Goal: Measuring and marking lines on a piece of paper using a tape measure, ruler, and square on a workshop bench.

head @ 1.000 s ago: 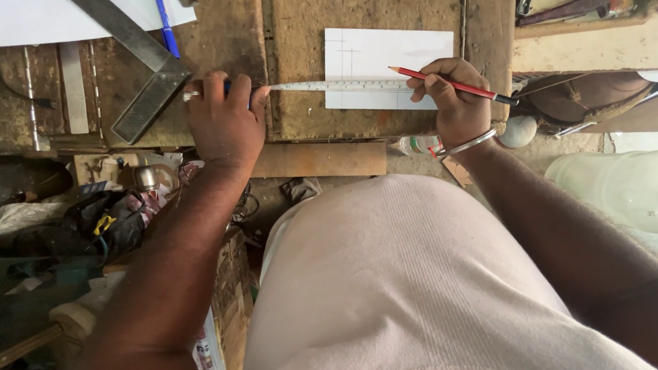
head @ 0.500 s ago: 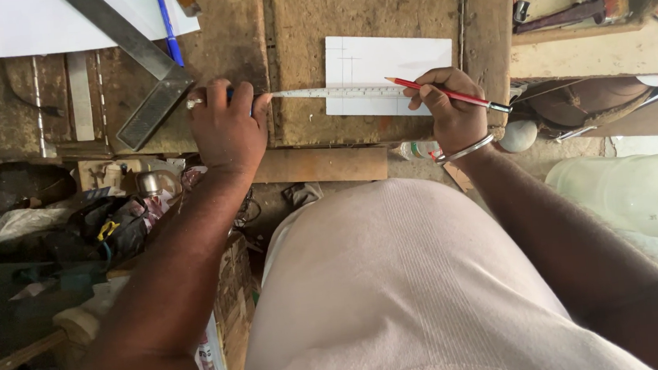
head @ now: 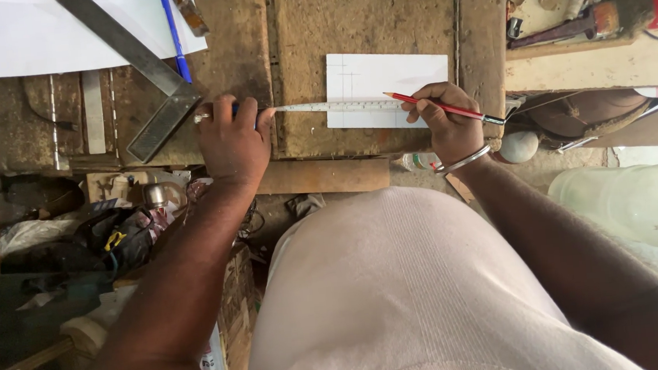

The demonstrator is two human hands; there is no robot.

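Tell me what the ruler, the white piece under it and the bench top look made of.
Ruler: looks like pale metal, thin, with fine graduations; could be plastic. White piece: a flat matte sheet, probably paper or card, with faint drawn lines. Bench top: rough, worn wood, brown, with gaps between the planks.

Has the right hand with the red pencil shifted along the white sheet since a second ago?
No. The right hand holds the red pencil with its tip at the tape near the white sheet's right part, the same spot as earlier.
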